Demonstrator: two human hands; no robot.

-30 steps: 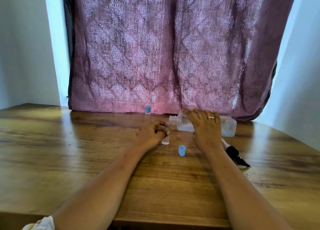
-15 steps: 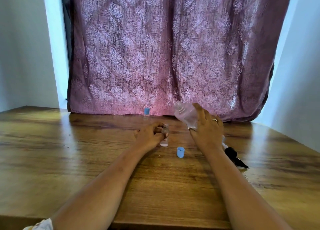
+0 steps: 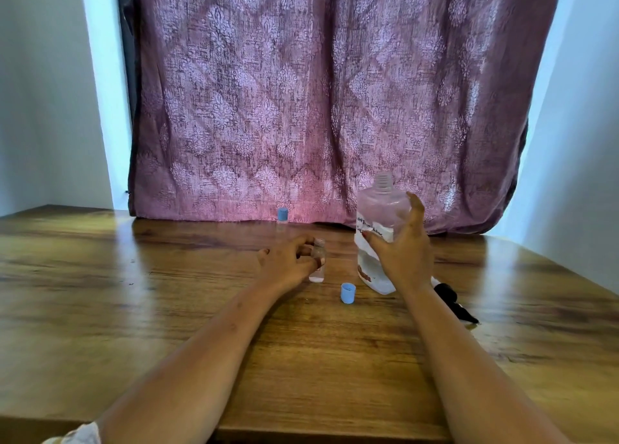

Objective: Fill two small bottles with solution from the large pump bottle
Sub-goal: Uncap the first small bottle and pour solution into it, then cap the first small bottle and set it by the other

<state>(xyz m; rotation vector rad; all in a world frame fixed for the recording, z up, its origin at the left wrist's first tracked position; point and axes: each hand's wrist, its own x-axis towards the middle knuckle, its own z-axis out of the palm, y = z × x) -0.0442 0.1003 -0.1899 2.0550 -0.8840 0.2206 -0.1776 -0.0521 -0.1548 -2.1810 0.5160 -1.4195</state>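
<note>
Your right hand (image 3: 400,256) is wrapped around the large bottle (image 3: 378,236), fingers curled on its side: clear plastic, upright, threaded neck open with no pump on it, a white label with handwriting, a little liquid low inside. It stands mid-table toward the far edge. Your left hand (image 3: 288,262) pinches one small bottle (image 3: 317,262), uncapped, with a shallow layer of liquid at its bottom. A second small bottle (image 3: 282,217), blue-capped, stands at the far edge by the curtain (image 3: 318,91). One loose blue cap (image 3: 348,293) lies between your hands. One black pump head (image 3: 452,304) lies right of your right wrist on the table (image 3: 100,293).
</note>
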